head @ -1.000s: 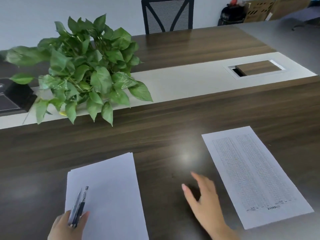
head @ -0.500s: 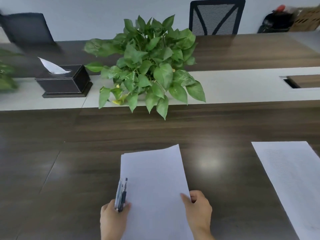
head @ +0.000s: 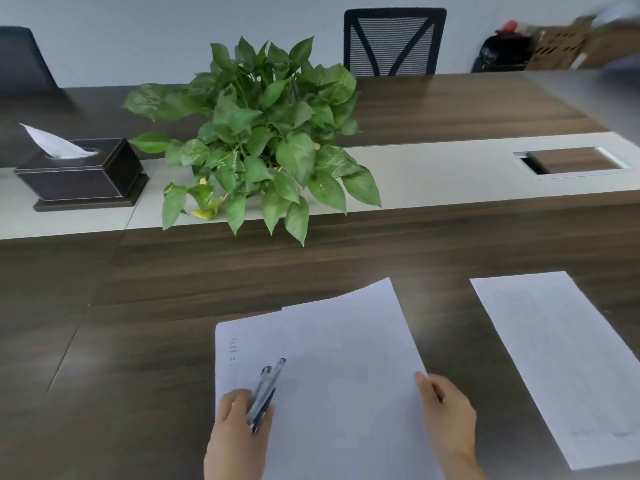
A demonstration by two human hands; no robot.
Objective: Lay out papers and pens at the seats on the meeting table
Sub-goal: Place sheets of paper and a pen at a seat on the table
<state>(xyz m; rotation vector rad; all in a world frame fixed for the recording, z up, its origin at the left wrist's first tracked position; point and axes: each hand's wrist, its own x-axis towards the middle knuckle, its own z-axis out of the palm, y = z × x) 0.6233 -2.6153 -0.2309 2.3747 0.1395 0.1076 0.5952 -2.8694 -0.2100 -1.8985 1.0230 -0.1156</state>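
A stack of white papers (head: 332, 362) is held over the near edge of the dark wooden table (head: 156, 341). My left hand (head: 239, 431) grips its left side together with two pens (head: 266, 389) that lie across the top sheet. My right hand (head: 446, 410) pinches the right edge of the top sheet, which has shifted to the right and fanned away from the sheets below. A printed sheet (head: 561, 358) lies flat on the table to the right.
A leafy green plant (head: 263, 140) stands on the table's white centre strip (head: 433, 171). A black tissue box (head: 83, 171) sits to its left, a cable hatch (head: 571, 161) to its right. A mesh-backed chair (head: 393, 41) stands at the far side.
My right hand moved from the bare table to the stack and took hold of the top sheet's right edge, sliding it rightward. The view swung left, then back right.
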